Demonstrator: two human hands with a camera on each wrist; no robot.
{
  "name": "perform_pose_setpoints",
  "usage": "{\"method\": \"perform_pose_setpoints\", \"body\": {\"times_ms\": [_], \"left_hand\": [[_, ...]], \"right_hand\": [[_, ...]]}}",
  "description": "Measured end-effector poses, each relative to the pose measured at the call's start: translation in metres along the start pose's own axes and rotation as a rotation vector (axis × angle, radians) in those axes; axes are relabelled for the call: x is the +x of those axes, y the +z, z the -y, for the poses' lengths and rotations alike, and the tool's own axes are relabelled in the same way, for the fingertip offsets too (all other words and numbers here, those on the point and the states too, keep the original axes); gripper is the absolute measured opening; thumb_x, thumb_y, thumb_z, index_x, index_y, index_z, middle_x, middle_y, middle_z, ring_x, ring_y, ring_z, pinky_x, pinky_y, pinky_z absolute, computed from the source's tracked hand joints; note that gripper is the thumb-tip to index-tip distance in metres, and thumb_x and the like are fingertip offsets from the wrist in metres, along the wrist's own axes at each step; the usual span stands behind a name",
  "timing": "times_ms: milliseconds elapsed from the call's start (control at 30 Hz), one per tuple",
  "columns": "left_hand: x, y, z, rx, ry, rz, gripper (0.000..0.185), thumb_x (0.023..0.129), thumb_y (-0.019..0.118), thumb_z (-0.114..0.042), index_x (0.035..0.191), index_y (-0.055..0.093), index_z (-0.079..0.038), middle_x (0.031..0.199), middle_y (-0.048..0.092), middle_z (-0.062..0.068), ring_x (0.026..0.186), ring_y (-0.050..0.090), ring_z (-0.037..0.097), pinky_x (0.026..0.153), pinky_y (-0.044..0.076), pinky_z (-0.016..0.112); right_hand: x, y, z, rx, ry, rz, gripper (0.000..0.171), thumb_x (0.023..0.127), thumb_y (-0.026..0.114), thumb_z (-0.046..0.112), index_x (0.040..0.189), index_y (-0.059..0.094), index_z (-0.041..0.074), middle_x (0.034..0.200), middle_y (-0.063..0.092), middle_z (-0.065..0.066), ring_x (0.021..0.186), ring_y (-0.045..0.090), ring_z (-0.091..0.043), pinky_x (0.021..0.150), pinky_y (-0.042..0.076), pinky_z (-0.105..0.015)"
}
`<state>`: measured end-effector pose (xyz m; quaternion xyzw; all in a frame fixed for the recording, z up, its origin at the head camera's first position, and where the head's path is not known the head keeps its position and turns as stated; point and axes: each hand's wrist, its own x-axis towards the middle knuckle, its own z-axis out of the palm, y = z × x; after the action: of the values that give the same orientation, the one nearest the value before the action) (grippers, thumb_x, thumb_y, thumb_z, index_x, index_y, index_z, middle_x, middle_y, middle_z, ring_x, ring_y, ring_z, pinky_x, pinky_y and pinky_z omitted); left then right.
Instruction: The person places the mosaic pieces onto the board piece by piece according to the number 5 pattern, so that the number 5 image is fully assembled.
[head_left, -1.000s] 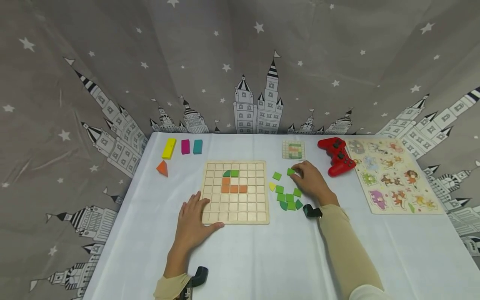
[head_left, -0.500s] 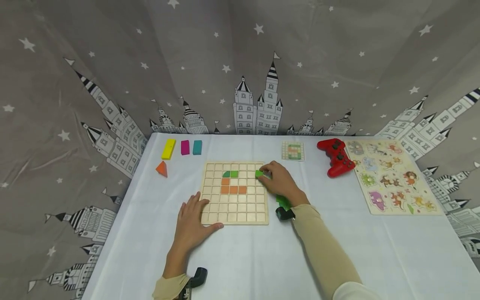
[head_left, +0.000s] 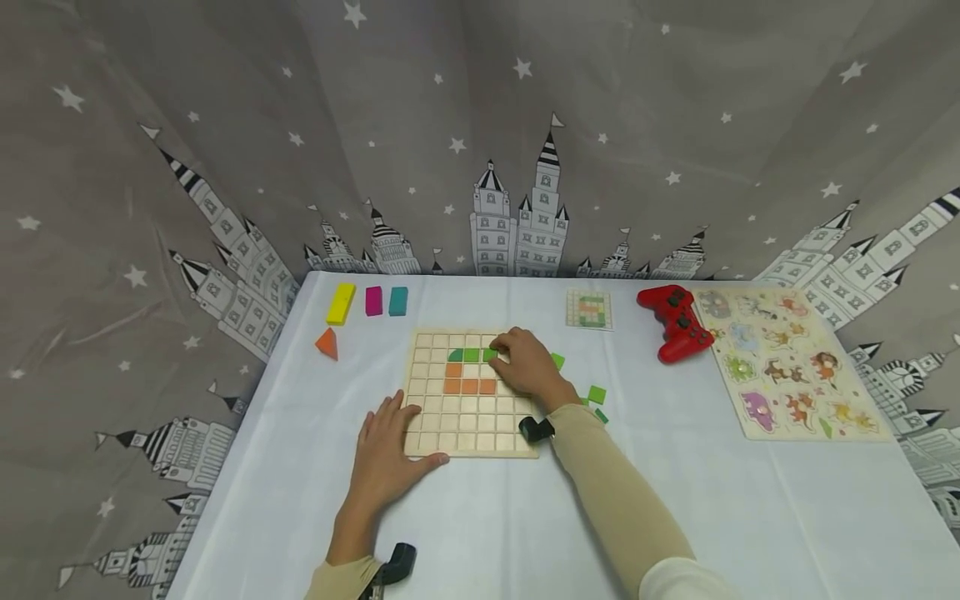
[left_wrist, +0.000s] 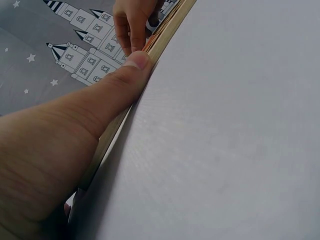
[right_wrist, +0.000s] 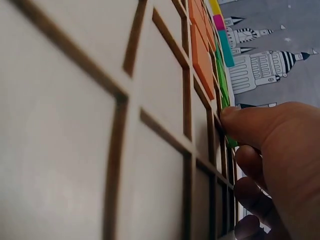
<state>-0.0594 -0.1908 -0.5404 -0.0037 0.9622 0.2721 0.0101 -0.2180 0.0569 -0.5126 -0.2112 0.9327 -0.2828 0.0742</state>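
A wooden grid board (head_left: 468,425) lies on the table. In its upper cells sit a dark green rounded piece (head_left: 455,356), a green square tile (head_left: 471,356) and several orange square tiles (head_left: 469,387). My right hand (head_left: 528,367) pinches another green square tile (head_left: 489,354) at the cell right of the first green one; in the right wrist view the thumb (right_wrist: 245,120) covers part of this tile. With fingers spread, my left hand (head_left: 386,454) rests at the board's lower left corner. The left wrist view has its thumb (left_wrist: 120,82) against the board's edge.
Loose green tiles (head_left: 597,394) lie right of the board, partly hidden by the right arm. Behind are a small pattern card (head_left: 589,309), a red game controller (head_left: 675,322) and an animal puzzle board (head_left: 787,362). Yellow (head_left: 341,304), magenta (head_left: 373,301), teal (head_left: 398,301) and orange (head_left: 327,343) blocks stand back left.
My right hand has carried a green square tile left from the loose pile, over the board's right edge, to the row with the first green square. My left hand stays in place.
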Motion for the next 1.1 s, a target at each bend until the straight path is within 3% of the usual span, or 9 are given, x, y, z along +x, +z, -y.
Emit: {"method": "perform_pose_setpoints", "body": {"times_ms": [167, 400, 500, 633, 900, 1100], "left_hand": [[-0.003, 0.002, 0.0, -0.003, 0.009, -0.006, 0.094, 0.07, 0.082, -0.064, 0.142, 0.052, -0.012, 0.166, 0.03, 0.018, 0.156, 0.021, 0.04, 0.127, 0.011, 0.062], [-0.004, 0.002, -0.001, 0.007, 0.012, -0.003, 0.094, 0.071, 0.082, -0.064, 0.143, 0.052, -0.011, 0.166, 0.031, 0.019, 0.156, 0.022, 0.04, 0.127, 0.012, 0.062], [-0.004, 0.001, -0.001, -0.001, 0.013, -0.005, 0.094, 0.071, 0.082, -0.063, 0.142, 0.052, -0.011, 0.166, 0.031, 0.019, 0.156, 0.022, 0.04, 0.127, 0.012, 0.062], [-0.003, 0.002, 0.001, 0.005, 0.015, -0.01, 0.094, 0.071, 0.082, -0.064, 0.143, 0.051, -0.012, 0.166, 0.03, 0.018, 0.156, 0.021, 0.04, 0.127, 0.011, 0.062], [-0.002, 0.002, -0.001, -0.004, 0.004, -0.006, 0.094, 0.07, 0.083, -0.064, 0.143, 0.051, -0.012, 0.166, 0.03, 0.018, 0.157, 0.02, 0.039, 0.127, 0.01, 0.062], [-0.001, 0.002, -0.002, -0.011, 0.012, -0.024, 0.093, 0.07, 0.083, -0.062, 0.142, 0.052, -0.011, 0.166, 0.031, 0.018, 0.156, 0.021, 0.04, 0.127, 0.011, 0.062]], "right_hand": [[-0.001, 0.005, 0.0, 0.024, 0.031, -0.012, 0.03, 0.1, 0.066, 0.03, 0.125, 0.071, 0.013, 0.113, 0.065, -0.005, 0.105, 0.059, -0.023, 0.097, 0.052, -0.04], [-0.002, 0.009, -0.002, 0.045, 0.054, -0.039, 0.029, 0.098, 0.068, 0.029, 0.123, 0.073, 0.015, 0.111, 0.07, -0.005, 0.104, 0.064, -0.023, 0.12, 0.039, -0.042], [-0.003, 0.01, -0.003, 0.033, 0.054, -0.047, 0.029, 0.099, 0.068, 0.029, 0.123, 0.073, 0.016, 0.11, 0.07, -0.004, 0.103, 0.064, -0.022, 0.113, 0.046, -0.041], [-0.004, 0.009, -0.004, 0.029, 0.052, -0.038, 0.03, 0.099, 0.067, 0.029, 0.126, 0.072, 0.017, 0.111, 0.07, -0.004, 0.104, 0.063, -0.022, 0.095, 0.054, -0.039], [-0.02, -0.008, -0.03, 0.082, 0.06, -0.099, 0.031, 0.097, 0.069, 0.028, 0.124, 0.073, 0.013, 0.107, 0.07, -0.005, 0.1, 0.063, -0.024, 0.093, 0.053, -0.043], [-0.042, -0.041, -0.061, 0.069, 0.165, -0.111, 0.035, 0.095, 0.071, 0.03, 0.125, 0.072, 0.011, 0.106, 0.069, -0.006, 0.098, 0.061, -0.025, 0.09, 0.052, -0.044]]}}
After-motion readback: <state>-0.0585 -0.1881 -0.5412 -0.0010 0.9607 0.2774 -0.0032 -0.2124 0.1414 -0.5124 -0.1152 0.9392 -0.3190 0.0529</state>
